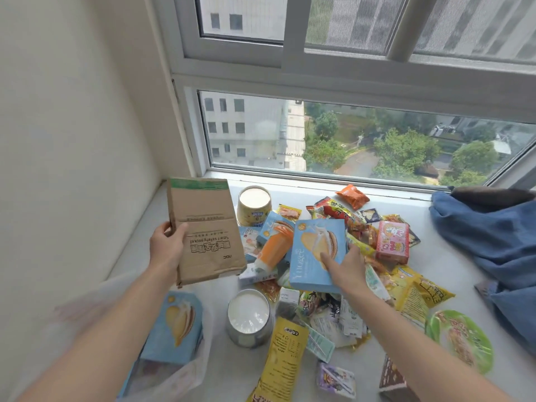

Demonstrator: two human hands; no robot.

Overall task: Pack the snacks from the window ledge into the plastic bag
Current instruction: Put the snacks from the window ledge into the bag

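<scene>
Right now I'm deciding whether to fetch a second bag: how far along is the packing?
Early. One light-blue snack box already sits in the clear plastic bag. The left hand holds a brown cardboard box; the right hand grips another light-blue box. Two cans and most packets remain on the white ledge.

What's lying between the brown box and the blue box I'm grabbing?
In the head view, an orange bottle lies between the brown box and the blue box, over another blue box.
</scene>
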